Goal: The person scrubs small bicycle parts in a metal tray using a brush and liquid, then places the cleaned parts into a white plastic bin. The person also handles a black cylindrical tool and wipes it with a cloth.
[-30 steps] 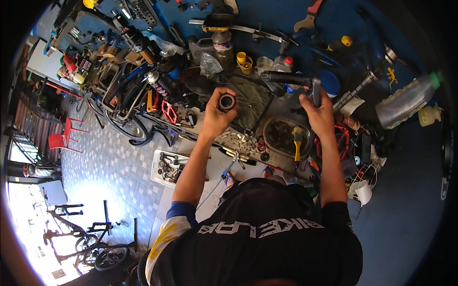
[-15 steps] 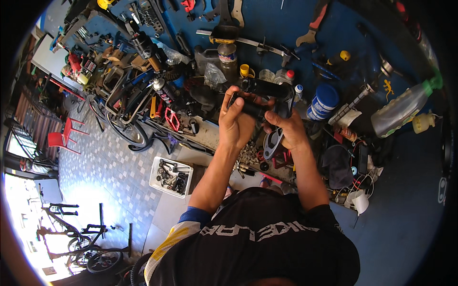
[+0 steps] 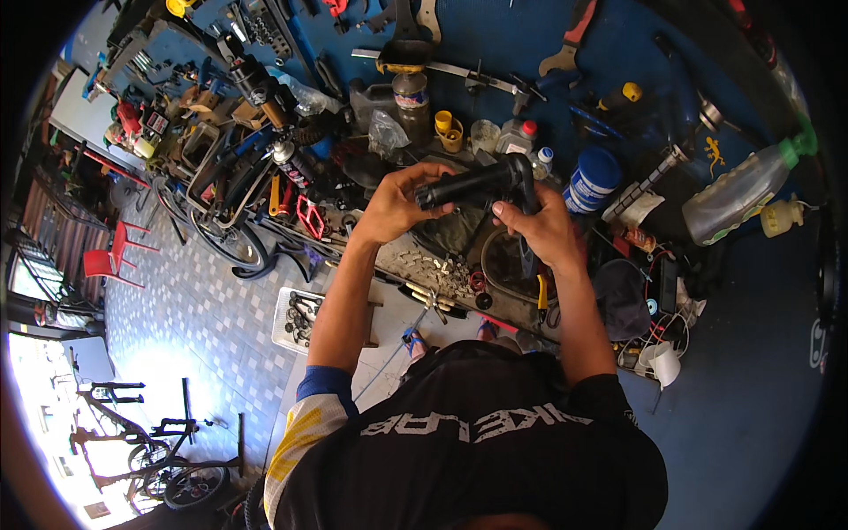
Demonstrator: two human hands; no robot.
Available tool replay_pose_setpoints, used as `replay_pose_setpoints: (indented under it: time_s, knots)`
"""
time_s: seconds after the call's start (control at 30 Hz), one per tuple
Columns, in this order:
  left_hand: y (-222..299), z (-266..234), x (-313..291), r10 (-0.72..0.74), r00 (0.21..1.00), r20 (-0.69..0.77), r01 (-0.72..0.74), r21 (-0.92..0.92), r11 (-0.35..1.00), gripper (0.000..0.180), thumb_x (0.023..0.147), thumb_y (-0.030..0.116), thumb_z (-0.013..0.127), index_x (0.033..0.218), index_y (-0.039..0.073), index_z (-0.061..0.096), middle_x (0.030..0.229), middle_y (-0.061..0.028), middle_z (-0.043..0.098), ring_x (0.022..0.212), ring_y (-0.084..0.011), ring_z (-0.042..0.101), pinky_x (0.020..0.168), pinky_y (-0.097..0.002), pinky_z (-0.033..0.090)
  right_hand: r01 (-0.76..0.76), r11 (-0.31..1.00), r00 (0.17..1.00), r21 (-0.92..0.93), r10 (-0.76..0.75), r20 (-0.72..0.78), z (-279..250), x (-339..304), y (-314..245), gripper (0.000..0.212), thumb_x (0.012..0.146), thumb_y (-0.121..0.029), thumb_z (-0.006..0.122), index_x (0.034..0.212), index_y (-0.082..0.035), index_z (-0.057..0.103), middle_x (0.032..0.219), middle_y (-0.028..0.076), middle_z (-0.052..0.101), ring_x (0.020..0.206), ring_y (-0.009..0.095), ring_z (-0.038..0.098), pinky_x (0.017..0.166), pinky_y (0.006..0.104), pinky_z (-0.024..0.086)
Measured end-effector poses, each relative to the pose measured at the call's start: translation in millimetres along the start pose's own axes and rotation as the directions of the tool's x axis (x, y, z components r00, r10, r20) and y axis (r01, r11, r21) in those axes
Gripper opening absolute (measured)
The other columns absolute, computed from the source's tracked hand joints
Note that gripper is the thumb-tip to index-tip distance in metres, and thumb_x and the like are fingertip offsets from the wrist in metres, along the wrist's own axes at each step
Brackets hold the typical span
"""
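Note:
I hold a black tubular bike part point(image 3: 473, 183) above the workbench with both hands. Its thick tube lies almost level, its right end raised slightly, and a narrower dark arm bends down from that end. My left hand point(image 3: 397, 205) is closed around the tube's left end, thumb below and fingers above. At the right end, my right hand point(image 3: 541, 228) grips the bend, thumb towards the tube. The part's exact kind cannot be made out, and some of its lower arm is hidden by the right hand.
Behind the hands stand a yellow cup point(image 3: 449, 132), a red-capped bottle point(image 3: 519, 137) and a blue-and-white tub point(image 3: 594, 179). A yellow-handled tool point(image 3: 542, 291) lies by the right forearm. A white basket of metal parts point(image 3: 284, 318) sits left of the left forearm.
The part has turned, so one long tube now faces me and the grey bracket end is mostly out of sight. My left hand has moved left along it.

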State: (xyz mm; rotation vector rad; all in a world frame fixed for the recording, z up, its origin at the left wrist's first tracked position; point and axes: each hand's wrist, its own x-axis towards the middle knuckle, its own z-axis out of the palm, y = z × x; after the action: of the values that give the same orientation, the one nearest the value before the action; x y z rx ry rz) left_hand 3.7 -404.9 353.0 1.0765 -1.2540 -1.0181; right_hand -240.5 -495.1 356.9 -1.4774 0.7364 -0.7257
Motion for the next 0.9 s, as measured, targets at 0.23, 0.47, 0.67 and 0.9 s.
replay_pose_setpoints:
  time_s: [0.23, 0.47, 0.67, 0.9]
  knots:
    - [-68.5, -41.8, -0.6, -0.026, 0.96, -0.278, 0.127, 0.35, 0.928, 0.052, 0.077, 0.004, 0.084, 0.127, 0.003, 0.066, 0.095, -0.0076, 0.072, 0.089, -0.0178, 0.066, 0.071, -0.0303, 0.057, -0.018, 0.999, 0.99, -0.029, 0.014, -0.137, -35.0, -12.8, 1.9, 0.028, 0.09, -0.025, 0.081, 0.1, -0.002, 0.069, 0.081, 0.004, 0.07, 0.067, 0.01, 0.065, 0.054, 0.0234, 0.048]
    - [-185.1, -45.8, -1.2, -0.115, 0.972, -0.207, 0.236, 0.887, 0.397, 0.062, 0.068, 0.016, 0.089, 0.126, 0.012, 0.067, 0.123, -0.0133, 0.07, 0.116, -0.0335, 0.063, 0.109, -0.0436, 0.042, -0.108, 0.99, 0.987, 0.086, 0.117, -0.108, -21.3, -0.7, 0.5, 0.034, 0.09, -0.03, 0.081, 0.105, -0.002, 0.068, 0.077, -0.001, 0.063, 0.06, 0.005, 0.056, 0.049, 0.0202, 0.042]
    - [-97.2, 8.6, 3.7, 0.102, 0.985, -0.138, 0.018, 0.672, 0.74, 0.085, 0.072, 0.026, 0.089, 0.146, 0.006, 0.05, 0.15, -0.0158, 0.049, 0.14, -0.0375, 0.041, 0.115, -0.0478, 0.036, -0.129, 0.986, 0.983, 0.107, 0.141, -0.117, -23.0, 0.4, 7.9, 0.031, 0.092, -0.028, 0.079, 0.106, -0.003, 0.066, 0.075, -0.003, 0.057, 0.057, 0.006, 0.051, 0.048, 0.0226, 0.04]
    - [-70.1, 32.9, -5.6, 0.088, 0.989, -0.115, -0.047, 0.317, 0.947, 0.068, 0.079, 0.022, 0.09, 0.134, 0.002, 0.057, 0.128, -0.017, 0.063, 0.109, -0.0255, 0.064, 0.089, -0.0378, 0.054, -0.067, 0.997, 0.996, 0.027, 0.068, -0.052, 2.1, 12.6, -0.3, 0.033, 0.092, -0.029, 0.079, 0.108, -0.003, 0.066, 0.073, -0.004, 0.057, 0.056, 0.004, 0.05, 0.047, 0.0217, 0.037]
